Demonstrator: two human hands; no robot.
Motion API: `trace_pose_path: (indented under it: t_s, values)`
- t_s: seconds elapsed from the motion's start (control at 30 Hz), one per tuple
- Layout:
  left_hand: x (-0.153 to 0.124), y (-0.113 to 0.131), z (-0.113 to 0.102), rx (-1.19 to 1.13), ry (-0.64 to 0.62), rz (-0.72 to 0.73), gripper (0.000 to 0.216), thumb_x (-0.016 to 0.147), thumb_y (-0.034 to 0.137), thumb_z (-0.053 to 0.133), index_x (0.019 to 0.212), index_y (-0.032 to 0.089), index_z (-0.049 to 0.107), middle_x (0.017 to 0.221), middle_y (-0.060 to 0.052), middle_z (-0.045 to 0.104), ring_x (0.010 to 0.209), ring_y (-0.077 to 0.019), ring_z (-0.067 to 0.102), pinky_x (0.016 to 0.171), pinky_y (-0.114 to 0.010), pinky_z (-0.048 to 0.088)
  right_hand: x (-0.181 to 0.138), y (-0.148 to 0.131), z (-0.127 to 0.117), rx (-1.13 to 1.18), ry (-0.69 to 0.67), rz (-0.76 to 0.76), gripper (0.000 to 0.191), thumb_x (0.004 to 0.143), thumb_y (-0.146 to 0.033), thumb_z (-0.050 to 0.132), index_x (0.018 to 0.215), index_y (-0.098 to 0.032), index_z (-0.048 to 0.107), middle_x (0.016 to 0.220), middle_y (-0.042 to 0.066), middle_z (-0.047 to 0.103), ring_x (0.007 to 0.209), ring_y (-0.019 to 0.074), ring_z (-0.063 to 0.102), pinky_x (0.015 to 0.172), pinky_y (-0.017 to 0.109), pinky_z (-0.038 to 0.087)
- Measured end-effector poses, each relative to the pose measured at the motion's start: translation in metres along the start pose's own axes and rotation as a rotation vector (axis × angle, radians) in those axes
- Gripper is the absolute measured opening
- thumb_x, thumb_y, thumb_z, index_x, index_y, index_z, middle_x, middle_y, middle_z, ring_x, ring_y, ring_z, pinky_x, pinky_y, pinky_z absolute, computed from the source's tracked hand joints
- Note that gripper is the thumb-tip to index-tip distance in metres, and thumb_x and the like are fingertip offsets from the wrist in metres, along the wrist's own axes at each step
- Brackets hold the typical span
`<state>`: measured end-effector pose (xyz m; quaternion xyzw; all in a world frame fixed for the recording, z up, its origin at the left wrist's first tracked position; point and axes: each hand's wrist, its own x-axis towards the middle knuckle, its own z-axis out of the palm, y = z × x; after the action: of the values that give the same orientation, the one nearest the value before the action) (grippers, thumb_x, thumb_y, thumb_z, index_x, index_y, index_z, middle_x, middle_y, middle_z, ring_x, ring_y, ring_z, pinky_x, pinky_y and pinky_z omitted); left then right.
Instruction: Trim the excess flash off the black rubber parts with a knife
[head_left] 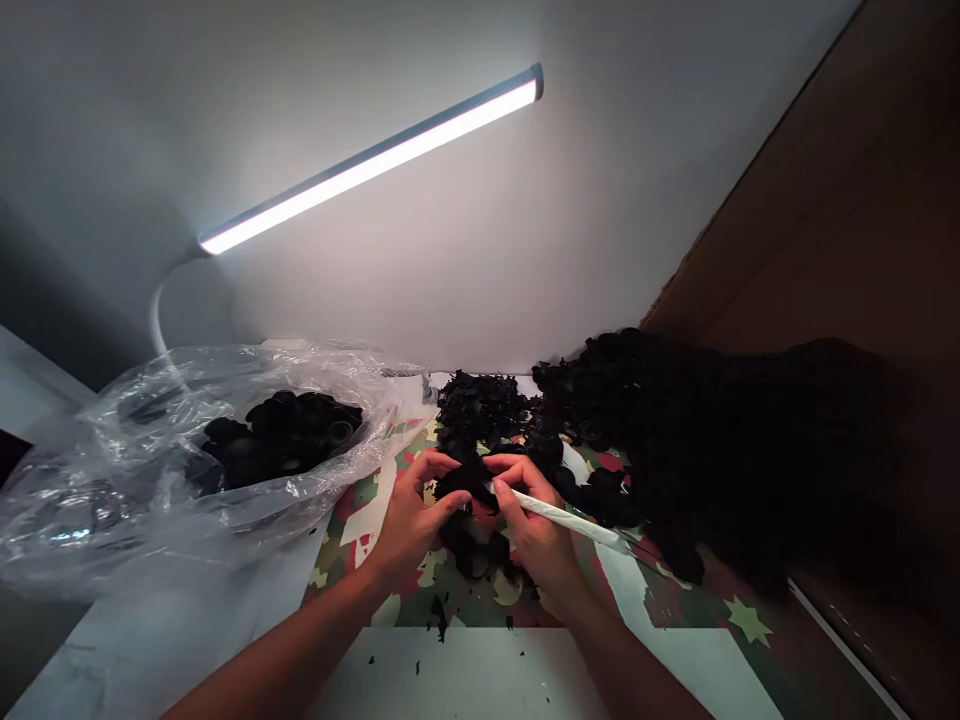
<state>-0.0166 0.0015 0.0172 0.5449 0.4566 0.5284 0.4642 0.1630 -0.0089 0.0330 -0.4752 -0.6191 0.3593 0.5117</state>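
My left hand [424,507] is closed around one side of a black, rubbery-looking piece [466,480], its thumb and fingers pressing the edge. My right hand [536,520] grips a slim white-wrapped, pen-like tool [574,518] between thumb and fingers. The front end of this tool meets the black piece, and its tip is too dark to make out. Below the hands, round black parts [480,555] lie on the patterned sheet [420,600]. Just beyond the fingers rises a heap of small black scraps [484,405].
A clear plastic bag [150,450] at left holds several round black parts [285,435]. A large dark pile of black parts [720,440] fills the right side, against a brown cardboard panel [847,230]. Above hangs a lit bar lamp [375,165]. Black crumbs dot the white surface [465,680].
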Motion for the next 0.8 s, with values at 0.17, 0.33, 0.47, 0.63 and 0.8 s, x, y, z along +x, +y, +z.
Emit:
trace_pose_path:
  t_s: [0.17, 0.33, 0.47, 0.63, 0.8]
  values:
    - [0.001, 0.0, -0.003, -0.243, -0.166, -0.08, 0.024, 0.089, 0.042, 0.069, 0.1, 0.024, 0.058, 0.09, -0.001, 0.062, 0.082, -0.0172, 0.059, 0.073, -0.026, 0.047, 0.003, 0.0, -0.01, -0.134, -0.212, -0.208, 0.03, 0.099, -0.019, 0.043, 0.115, -0.028, 0.066, 0.127, 0.008, 0.063, 0.117, 0.0257, 0.06, 0.096, 0.042, 0.049]
    - [-0.001, 0.001, -0.005, -0.286, -0.25, -0.172, 0.03, 0.089, 0.05, 0.066, 0.099, 0.024, 0.055, 0.082, 0.002, 0.056, 0.064, -0.013, 0.052, 0.056, -0.023, 0.041, 0.001, -0.001, -0.003, -0.242, -0.319, -0.173, 0.029, 0.093, -0.025, 0.065, 0.121, -0.029, 0.065, 0.112, 0.005, 0.071, 0.101, 0.0256, 0.065, 0.09, 0.04, 0.05]
    - [0.002, -0.001, -0.007, 0.124, -0.264, 0.057, 0.04, 0.069, 0.031, 0.088, 0.102, 0.023, 0.065, 0.112, -0.006, 0.06, 0.096, -0.0226, 0.061, 0.075, -0.029, 0.05, 0.0, 0.002, 0.0, -0.356, -0.297, -0.184, 0.013, 0.093, -0.021, 0.065, 0.105, -0.025, 0.067, 0.102, 0.004, 0.073, 0.09, 0.0235, 0.066, 0.087, 0.039, 0.047]
    - [0.006, -0.003, -0.012, 0.569, -0.298, 0.392, 0.029, 0.078, 0.011, 0.078, 0.103, 0.024, 0.071, 0.105, -0.006, 0.07, 0.099, -0.0245, 0.064, 0.089, -0.039, 0.05, 0.005, 0.005, -0.006, -0.478, -0.367, -0.233, 0.011, 0.092, -0.013, 0.063, 0.094, -0.023, 0.066, 0.091, 0.0, 0.071, 0.082, 0.0191, 0.063, 0.087, 0.037, 0.041]
    - [-0.001, 0.009, -0.01, 0.647, -0.21, 0.481, 0.028, 0.076, 0.01, 0.081, 0.099, 0.021, 0.07, 0.091, -0.003, 0.072, 0.086, -0.0215, 0.066, 0.078, -0.033, 0.053, 0.007, 0.003, -0.007, -0.571, -0.346, -0.312, 0.019, 0.093, -0.006, 0.054, 0.081, -0.02, 0.059, 0.078, 0.0, 0.063, 0.072, 0.0176, 0.052, 0.073, 0.032, 0.037]
